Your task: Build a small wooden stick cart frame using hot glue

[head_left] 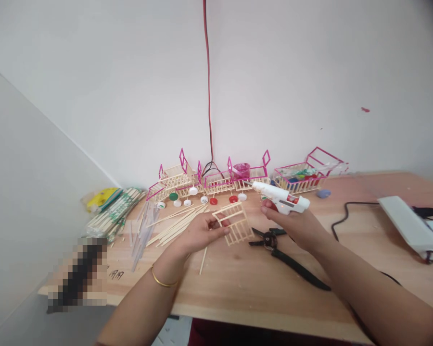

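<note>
My left hand (202, 233) grips a small lattice frame (238, 229) of pale wooden sticks by its left side, thumb in front. The frame is tilted above the wooden table (231, 293). In my right hand (290, 221) is a white hot glue gun (279, 196), its nozzle pointing left, above and to the right of the frame. The nozzle tip and the frame are apart. Below the glue gun, dark-handled pruning shears (270, 240) lie on the table. A single stick (203, 261) lies beneath my left wrist.
Small stick carts with pink edges (216, 182) and bottle-cap wheels line the wall. Loose sticks (176, 223), clear glue sticks (142, 240) and bagged sticks (113, 214) lie left. A white power strip (413, 226) and black cable (346, 211) are at right.
</note>
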